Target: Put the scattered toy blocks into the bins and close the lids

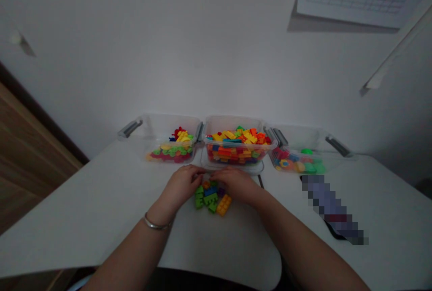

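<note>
Fingers: those of your left hand [182, 186] and right hand [235, 184] lie curved and close together, their tips almost meeting over the far side of a small cluster of interlocking plastic bricks [209, 199]. You cannot tell from this view whether they pinch any single brick; cupped this way, they appear to steady the cluster.

Cluster: on the tabletop [101, 205], near its middle, just in front of the tubs. It holds green bricks, a blue brick [211, 191] and, at the near right, a yellow brick [224, 205].

Arms: both your forearms reach forward and angle inward, wrists low. A metal bangle [157, 223] circles your left wrist.

Storage: three clear plastic tubs stand side by side along the far edge, apparently grouped by kind of piece. The left tub [175, 122] holds mixed shapes, the middle tub [232, 120] rectangular bricks, and the right tub [297, 134] more mixed pieces.

Other: a pixelated object [332, 207] lies on the right.
</note>
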A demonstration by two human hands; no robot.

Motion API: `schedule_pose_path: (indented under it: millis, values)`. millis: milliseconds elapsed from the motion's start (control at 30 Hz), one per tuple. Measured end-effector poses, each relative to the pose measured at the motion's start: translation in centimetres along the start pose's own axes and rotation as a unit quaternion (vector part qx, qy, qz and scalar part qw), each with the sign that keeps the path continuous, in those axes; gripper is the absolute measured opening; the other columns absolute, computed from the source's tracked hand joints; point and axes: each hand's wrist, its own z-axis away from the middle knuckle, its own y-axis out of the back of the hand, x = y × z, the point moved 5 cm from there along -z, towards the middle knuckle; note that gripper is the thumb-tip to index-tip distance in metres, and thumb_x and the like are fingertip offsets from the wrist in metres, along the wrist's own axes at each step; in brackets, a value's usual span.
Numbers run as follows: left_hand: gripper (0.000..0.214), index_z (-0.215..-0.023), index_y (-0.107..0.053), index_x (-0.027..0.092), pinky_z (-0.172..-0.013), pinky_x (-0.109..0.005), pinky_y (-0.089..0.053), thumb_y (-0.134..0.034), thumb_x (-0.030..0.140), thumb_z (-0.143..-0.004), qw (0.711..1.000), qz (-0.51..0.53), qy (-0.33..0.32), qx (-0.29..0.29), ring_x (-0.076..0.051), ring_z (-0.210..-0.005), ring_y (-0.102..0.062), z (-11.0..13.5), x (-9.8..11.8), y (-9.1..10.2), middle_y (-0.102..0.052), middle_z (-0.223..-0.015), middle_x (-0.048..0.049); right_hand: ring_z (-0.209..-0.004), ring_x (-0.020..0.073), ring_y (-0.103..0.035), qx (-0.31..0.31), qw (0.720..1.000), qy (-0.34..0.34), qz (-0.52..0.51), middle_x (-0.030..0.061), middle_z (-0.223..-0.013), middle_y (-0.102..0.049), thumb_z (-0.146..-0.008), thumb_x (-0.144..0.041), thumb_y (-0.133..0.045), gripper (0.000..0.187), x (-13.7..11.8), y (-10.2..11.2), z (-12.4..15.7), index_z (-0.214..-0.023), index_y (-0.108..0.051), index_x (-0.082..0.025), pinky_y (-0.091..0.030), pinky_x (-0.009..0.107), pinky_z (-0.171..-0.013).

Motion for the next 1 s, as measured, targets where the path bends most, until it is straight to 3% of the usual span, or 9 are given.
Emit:
schedule_pose_path:
  millis: [200,400,600,667,767,900,1000]
  values:
    - [0.031,-0.106,-0.073,0.014,-0.089,-0.036,-0.049,-0.052,0.025,-0.086,1.0,0.023,0.02,0.003,-0.024,-0.097,-0.065,0.1,-0.5,0.3,-0.072,-0.102,-0.0116,-0.105,0.0228,-0.063,-0.012,0.997,-0.057,0.059,0.0052,-0.113,-0.073,-0.089,-0.017,-0.05,0.035,0.0,0.7,0.2,-0.116,-0.069,-0.022,-0.048,0.033,-0.089]
    - [0.03,-0.104,-0.074,0.015,-0.082,-0.034,-0.051,-0.056,0.031,-0.086,0.999,0.037,-0.004,-0.008,-0.023,-0.089,-0.066,0.0,-0.1,0.2,-0.071,-0.097,-0.0112,-0.097,0.0242,-0.067,-0.02,0.988,-0.127,0.087,0.0066,-0.104,-0.074,-0.086,-0.023,-0.055,0.026,0.2,1.4,0.5,-0.106,-0.072,-0.024,-0.05,0.032,-0.079]
    - [0.025,-0.103,-0.074,0.016,-0.084,-0.034,-0.05,-0.06,0.025,-0.084,0.998,0.028,-0.047,-0.016,-0.022,-0.091,-0.065,0.1,0.4,-0.2,-0.071,-0.097,-0.0105,-0.098,0.024,-0.066,0.017,0.99,-0.113,0.086,0.0066,-0.103,-0.073,-0.084,-0.017,-0.054,0.026,-0.5,2.5,0.7,-0.103,-0.07,-0.022,-0.05,0.033,-0.079]
    - [0.025,-0.103,-0.074,0.016,-0.085,-0.034,-0.05,-0.061,0.026,-0.085,0.998,0.03,-0.055,-0.02,-0.022,-0.092,-0.064,0.2,0.4,-0.4,-0.071,-0.098,-0.0102,-0.098,0.0223,-0.065,0.074,0.99,-0.096,0.066,0.0054,-0.105,-0.072,-0.084,-0.015,-0.054,0.025,-1.1,4.1,1.1,-0.105,-0.068,-0.022,-0.049,0.032,-0.081]
    - [0.024,-0.102,-0.074,0.017,-0.087,-0.035,-0.049,-0.061,0.029,-0.086,0.997,0.033,-0.067,-0.022,-0.022,-0.094,-0.064,0.2,0.4,-0.6,-0.07,-0.1,-0.0099,-0.098,0.0201,-0.064,0.213,0.975,-0.058,0.039,0.0048,-0.104,-0.071,-0.085,-0.015,-0.055,0.022,-1.7,7.4,2.1,-0.103,-0.065,-0.022,-0.049,0.032,-0.082]
    - [0.025,-0.105,-0.073,0.019,-0.09,-0.036,-0.048,-0.06,0.033,-0.088,0.995,0.032,-0.087,-0.03,-0.022,-0.096,-0.062,0.2,0.4,-1.0,-0.069,-0.104,-0.009,-0.09,0.0201,-0.064,0.416,0.907,-0.033,0.053,0.0057,-0.095,-0.071,-0.086,-0.02,-0.057,0.015,-0.7,11.6,4.7,-0.098,-0.064,-0.021,-0.05,0.034,-0.08]
    - [0.025,-0.105,-0.072,0.02,-0.091,-0.036,-0.048,-0.06,0.033,-0.088,0.995,0.026,-0.094,-0.035,-0.022,-0.098,-0.062,0.3,0.5,-1.2,-0.069,-0.106,-0.0087,-0.087,0.0208,-0.062,0.509,0.854,-0.081,0.073,0.0067,-0.098,-0.071,-0.086,-0.025,-0.058,0.007,1.5,13.2,6.6,-0.09,-0.062,-0.022,-0.05,0.036,-0.077]
